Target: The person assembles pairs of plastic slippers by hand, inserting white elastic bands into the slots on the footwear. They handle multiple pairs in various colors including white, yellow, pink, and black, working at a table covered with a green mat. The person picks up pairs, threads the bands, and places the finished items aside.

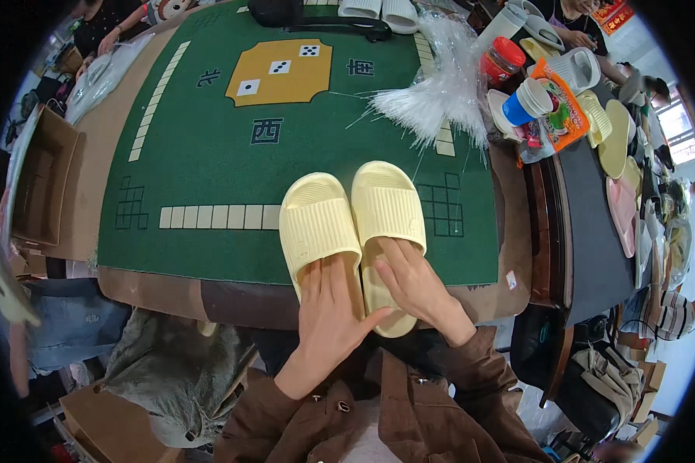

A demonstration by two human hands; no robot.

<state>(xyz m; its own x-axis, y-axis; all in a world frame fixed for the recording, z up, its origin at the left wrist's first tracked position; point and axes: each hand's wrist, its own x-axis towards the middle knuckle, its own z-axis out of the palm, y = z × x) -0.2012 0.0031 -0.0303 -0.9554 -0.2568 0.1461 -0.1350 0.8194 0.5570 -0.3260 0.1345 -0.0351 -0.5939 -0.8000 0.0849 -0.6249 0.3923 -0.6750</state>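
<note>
Two pale yellow slide slippers lie side by side on the green table mat (208, 154), toes pointing away from me. My left hand (328, 312) lies flat on the heel part of the left slipper (316, 220), fingers spread. My right hand (417, 285) rests on the footbed of the right slipper (386, 204), whose heel pokes out past the table's front edge. Neither hand grips anything; both press down with open palms. Brown sleeves cover my forearms.
A heap of clear plastic bags (440, 85) lies at the far right of the mat. More slippers (610, 139), a red-lidded jar (502, 58) and a blue-lidded cup (529, 100) crowd the dark side table. A cardboard box (42, 181) stands left. Other people sit at the far side.
</note>
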